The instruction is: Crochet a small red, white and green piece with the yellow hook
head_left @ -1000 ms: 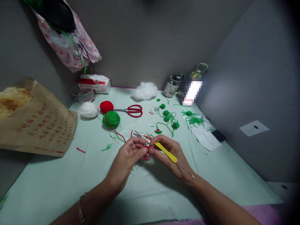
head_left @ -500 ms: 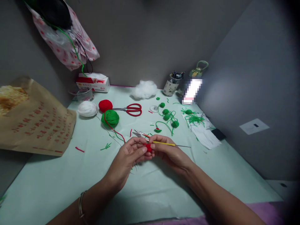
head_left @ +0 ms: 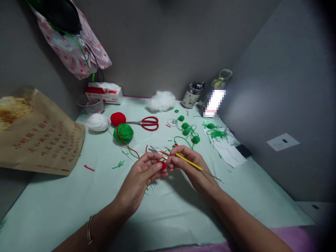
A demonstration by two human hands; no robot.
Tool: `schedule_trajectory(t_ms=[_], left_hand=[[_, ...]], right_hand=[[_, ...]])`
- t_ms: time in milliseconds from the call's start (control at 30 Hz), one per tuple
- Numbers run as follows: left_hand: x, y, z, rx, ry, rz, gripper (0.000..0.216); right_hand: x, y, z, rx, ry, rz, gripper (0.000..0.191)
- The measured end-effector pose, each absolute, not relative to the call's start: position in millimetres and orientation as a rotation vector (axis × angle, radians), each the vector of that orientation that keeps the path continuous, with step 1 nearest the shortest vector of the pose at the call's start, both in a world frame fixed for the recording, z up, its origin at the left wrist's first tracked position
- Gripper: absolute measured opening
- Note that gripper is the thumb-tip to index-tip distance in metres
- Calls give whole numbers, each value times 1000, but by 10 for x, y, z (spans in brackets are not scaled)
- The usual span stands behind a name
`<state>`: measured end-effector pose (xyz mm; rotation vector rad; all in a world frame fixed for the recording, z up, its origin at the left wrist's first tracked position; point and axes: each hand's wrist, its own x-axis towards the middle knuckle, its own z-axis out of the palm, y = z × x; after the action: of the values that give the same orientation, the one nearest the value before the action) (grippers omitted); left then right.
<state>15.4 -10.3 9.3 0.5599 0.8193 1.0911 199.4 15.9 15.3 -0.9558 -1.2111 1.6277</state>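
Our left hand (head_left: 143, 175) pinches the red crochet piece (head_left: 163, 165) between thumb and fingertips, above the near middle of the table (head_left: 170, 217). Our right hand (head_left: 193, 168) is closed on the yellow hook (head_left: 189, 161), its tip at the piece. The piece is tiny, so we judge it early work. Several green pieces (head_left: 187, 130) lie far right and look finished.

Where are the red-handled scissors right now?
In the head view the red-handled scissors lie flat on the table, slightly left of centre, just right of the red yarn ball and in front of the white stuffing.
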Motion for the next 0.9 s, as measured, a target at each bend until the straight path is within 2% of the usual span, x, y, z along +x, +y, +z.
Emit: schedule_trajectory(t_ms=[200,300,667,900], left_hand=[[108,-105,102,569,833,1105,16],[111,-108,108,577,837,1115,15],[124,-111,102,568,860,1125,18],[124,-98,114,573,855,1126,15]], right_hand=[[2034,163,133,-964,-1270,1410,31],[2030,169,110,-971,-1306,1417,32],[1981,177,141,-970,-1162,1545,24],[2010,166,122,-991,-1247,1427,19]])
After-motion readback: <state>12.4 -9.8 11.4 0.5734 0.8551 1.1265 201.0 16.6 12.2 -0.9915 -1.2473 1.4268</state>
